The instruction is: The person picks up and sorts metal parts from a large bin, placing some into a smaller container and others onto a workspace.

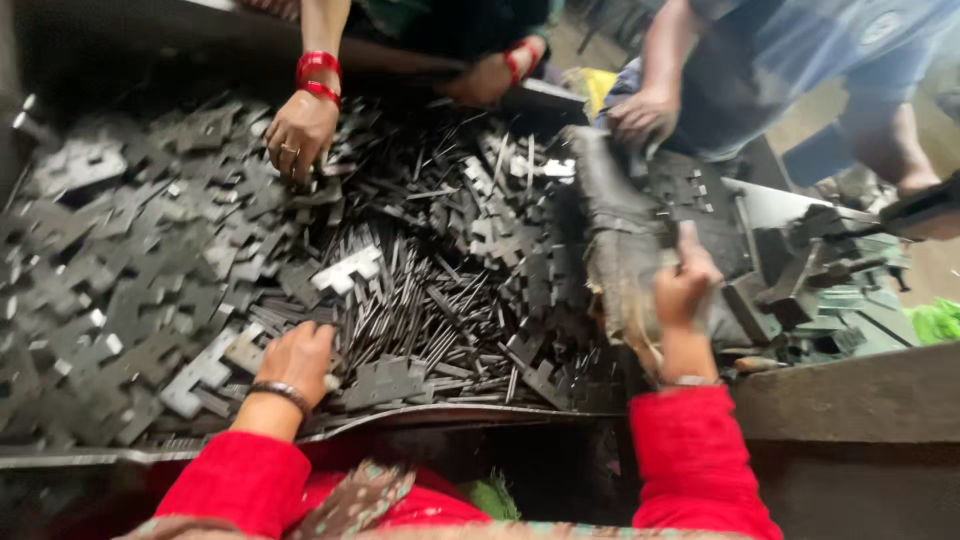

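My left hand (296, 362) rests curled on a heap of flat grey metal cross-shaped pieces (150, 270) and thin metal rods (400, 300), fingers closed over some of them; what it grips is hidden. My right hand (683, 285) is raised at the right, pinching the edge of a worn dark cloth sack (615, 230) that lies over more metal pieces. Both my sleeves are red.
Across the heap, another person's hand with red bangles (300, 125) picks among the pieces. A second person in blue reaches a hand (642, 115) onto the sack. The heap lies in a dark metal tray with a front rim (400, 420). Stacked metal parts (830, 290) sit at the right.
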